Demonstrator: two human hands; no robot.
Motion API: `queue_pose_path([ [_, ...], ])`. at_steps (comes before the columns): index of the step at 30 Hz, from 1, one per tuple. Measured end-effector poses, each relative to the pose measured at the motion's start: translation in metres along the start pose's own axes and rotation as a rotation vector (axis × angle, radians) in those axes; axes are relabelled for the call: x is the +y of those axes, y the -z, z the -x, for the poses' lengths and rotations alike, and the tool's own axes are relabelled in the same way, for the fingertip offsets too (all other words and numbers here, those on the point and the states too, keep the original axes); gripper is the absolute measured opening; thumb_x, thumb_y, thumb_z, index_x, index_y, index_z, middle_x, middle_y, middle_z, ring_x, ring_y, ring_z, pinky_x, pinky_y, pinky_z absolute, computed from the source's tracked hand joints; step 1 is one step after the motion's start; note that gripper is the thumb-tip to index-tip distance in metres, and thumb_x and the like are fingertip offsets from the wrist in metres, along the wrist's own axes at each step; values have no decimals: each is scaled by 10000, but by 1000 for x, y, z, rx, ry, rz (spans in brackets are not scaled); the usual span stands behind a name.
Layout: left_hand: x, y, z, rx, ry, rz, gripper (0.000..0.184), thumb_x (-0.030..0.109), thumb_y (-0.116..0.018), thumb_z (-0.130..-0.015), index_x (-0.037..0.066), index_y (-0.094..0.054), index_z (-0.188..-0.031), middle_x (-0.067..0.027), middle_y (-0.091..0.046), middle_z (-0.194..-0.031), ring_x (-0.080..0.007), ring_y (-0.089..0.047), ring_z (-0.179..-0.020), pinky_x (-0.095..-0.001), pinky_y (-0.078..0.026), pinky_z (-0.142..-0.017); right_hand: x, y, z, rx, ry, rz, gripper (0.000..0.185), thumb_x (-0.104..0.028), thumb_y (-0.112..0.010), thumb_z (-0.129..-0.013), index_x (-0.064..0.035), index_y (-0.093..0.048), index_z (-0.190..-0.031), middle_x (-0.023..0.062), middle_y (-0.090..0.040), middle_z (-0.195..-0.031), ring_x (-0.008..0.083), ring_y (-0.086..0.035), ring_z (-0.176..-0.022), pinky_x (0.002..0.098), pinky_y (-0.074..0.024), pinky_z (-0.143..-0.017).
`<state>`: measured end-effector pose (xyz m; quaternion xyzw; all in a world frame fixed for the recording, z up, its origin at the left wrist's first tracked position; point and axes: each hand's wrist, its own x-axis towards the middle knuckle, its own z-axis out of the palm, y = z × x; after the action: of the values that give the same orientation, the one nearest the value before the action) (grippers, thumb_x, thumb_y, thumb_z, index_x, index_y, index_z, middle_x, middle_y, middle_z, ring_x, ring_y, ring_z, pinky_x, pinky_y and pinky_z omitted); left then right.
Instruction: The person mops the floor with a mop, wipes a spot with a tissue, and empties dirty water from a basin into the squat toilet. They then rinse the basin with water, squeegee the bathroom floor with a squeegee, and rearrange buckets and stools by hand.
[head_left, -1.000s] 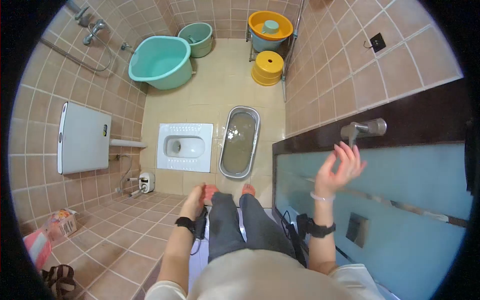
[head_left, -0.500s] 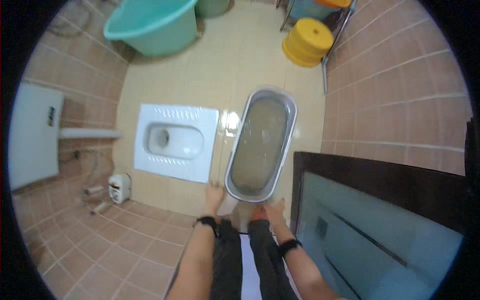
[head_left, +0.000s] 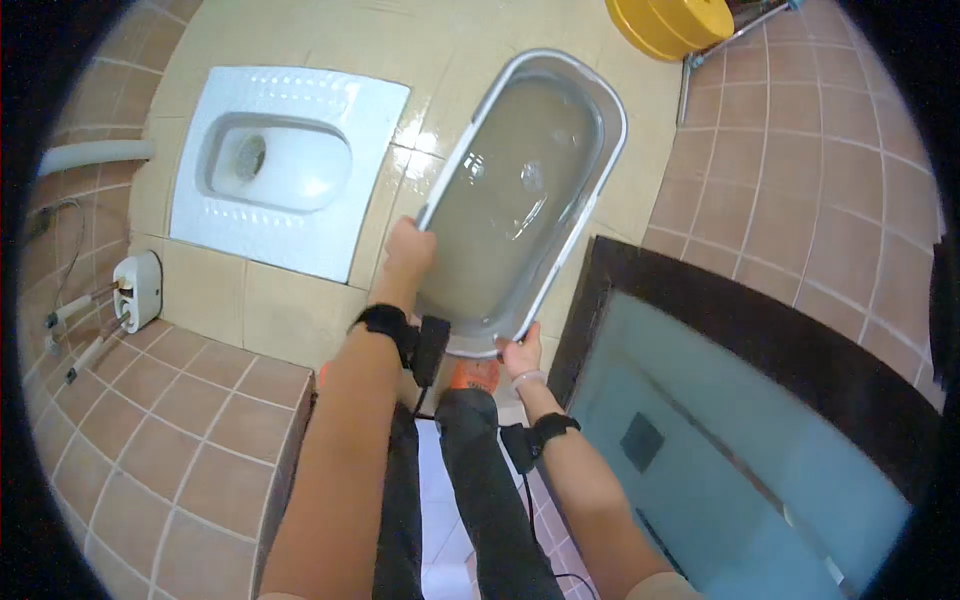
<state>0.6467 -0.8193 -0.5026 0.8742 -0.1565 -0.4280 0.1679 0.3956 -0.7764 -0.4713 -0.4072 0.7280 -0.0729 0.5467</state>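
Observation:
A long oval grey tub (head_left: 608, 172) holds murky brownish water (head_left: 500, 200) and sits at a slant in front of me. My left hand (head_left: 408, 252) is closed around its left rim, the fingers bent over the edge. At the near end, my right hand (head_left: 522, 355) grips the rim by the right corner, with the fingers partly hidden under it. Whether the tub's base touches the floor, I cannot tell. Black bands with small boxes are strapped on both wrists.
To the left, a white squat toilet (head_left: 350, 240) is set in the tiled floor (head_left: 205, 300). A yellow stool or bucket (head_left: 680, 25) stands at the far right. Close by on the right is a dark-framed glass door (head_left: 690, 420). An orange shoe (head_left: 475, 376) shows below the tub.
Both hands have moved onto the tub's rim, the left up its side and the right at its near end. The tub appears larger and more slanted, and the camera view has shifted.

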Motion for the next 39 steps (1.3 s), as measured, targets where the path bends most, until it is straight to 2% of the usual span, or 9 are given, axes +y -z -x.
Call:
queue_pose_path([
  [2,-3,6,20,3,29,110,333,116,-496,-654,-43,-526,-945,-256,-561,-926,-357,-545,-907,-399,-425,-784,13,5,-1,8,54,27,393,9,-583,-621,-32,-399,-966,143,-571,-891,243,-564,-823,322,-439,-734],
  [5,-34,-6,38,21,63,189,324,90,-505,-634,-58,-529,-921,-256,-564,-885,-366,-551,-858,-396,-426,-758,44,21,-6,10,214,185,391,27,-584,-653,-62,-380,-974,110,-538,-801,208,-565,-589,309,-471,-418],
  [12,-86,-43,91,144,255,443,271,61,-496,-622,-60,-536,-861,-239,-574,-812,-370,-556,-802,-388,-423,-724,30,68,-9,-57,254,513,354,7,-575,-633,-44,-425,-950,138,-574,-792,259,-601,-724,368,-495,-561],
  [15,-92,-41,122,144,374,549,272,74,-500,-634,-52,-537,-872,-231,-577,-826,-363,-559,-804,-382,-425,-719,-28,76,15,-112,321,684,354,-37,-568,-637,-34,-423,-961,218,-576,-829,386,-555,-825,395,-440,-718],
  [19,-137,-79,137,176,507,685,261,74,-498,-658,-36,-526,-894,-199,-574,-864,-328,-563,-776,-368,-429,-681,-46,82,21,-161,354,816,349,-39,-558,-622,-20,-441,-950,239,-563,-814,409,-533,-820,419,-429,-716],
  [27,-149,-38,180,75,627,906,227,77,-497,-691,37,-513,-914,-119,-543,-809,-259,-536,-720,-374,-425,-627,-107,70,62,-273,383,951,336,-12,-496,-616,-13,-440,-947,259,-562,-821,421,-525,-839,434,-424,-726],
  [30,-160,-26,178,-15,456,773,218,50,-520,-644,50,-533,-862,-116,-549,-796,-268,-539,-735,-372,-426,-640,-122,66,73,-294,404,997,320,-26,-514,-618,-13,-437,-929,262,-561,-816,421,-530,-828,441,-428,-724],
  [36,-171,1,180,-12,-455,63,222,-4,-567,-550,75,-572,-757,-111,-562,-769,-284,-544,-763,-366,-430,-665,-161,50,88,-272,442,1093,312,-47,-543,-612,-3,-426,-897,265,-559,-797,424,-534,-804,452,-433,-712],
  [39,-164,11,182,-16,-469,170,229,-29,-559,-532,68,-569,-739,-115,-559,-747,-296,-542,-754,-359,-432,-664,-181,42,93,-280,460,1158,303,-42,-522,-613,1,-433,-900,269,-560,-808,425,-533,-810,450,-428,-719],
])
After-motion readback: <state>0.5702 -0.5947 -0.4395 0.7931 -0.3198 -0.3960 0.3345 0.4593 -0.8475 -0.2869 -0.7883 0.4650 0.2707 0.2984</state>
